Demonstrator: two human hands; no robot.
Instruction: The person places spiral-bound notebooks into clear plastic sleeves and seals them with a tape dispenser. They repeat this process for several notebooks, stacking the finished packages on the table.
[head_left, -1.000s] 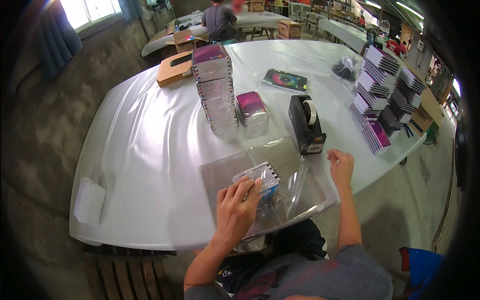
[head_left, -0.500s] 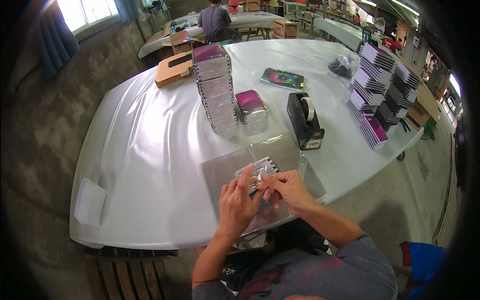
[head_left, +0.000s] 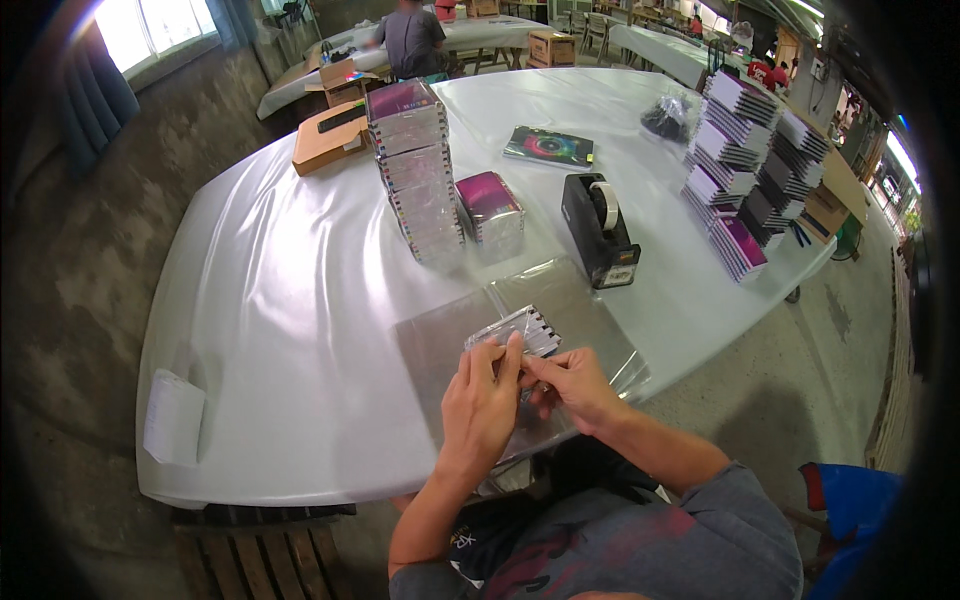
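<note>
A small stack of booklets [head_left: 515, 328], wrapped in clear plastic, lies in front of me with its striped edges showing. It rests on flat clear plastic sheets [head_left: 425, 345] near the table's front edge. My left hand [head_left: 482, 405] has its fingers bent and pressed together on the near end of the wrapped stack. Beside it, my right hand [head_left: 578, 388] pinches the plastic film at the stack's near right corner. The fingers partly hide the fold of film between them. Just beyond the sheets stands a black tape dispenser [head_left: 598, 240] with a pale roll.
A tall column of wrapped booklets [head_left: 418, 185] and a shorter wrapped stack [head_left: 490, 210] stand farther back. Staggered piles of booklets [head_left: 730, 150] fill the right side. A colourful book [head_left: 548, 147], a cardboard box [head_left: 325, 145] and a white paper block [head_left: 174, 418] also lie on the table [head_left: 270, 370].
My left fingers have come down and closed together on the wrapped stack's near end. The right hand stays close beside them, still pinching film. The view has shifted slightly.
</note>
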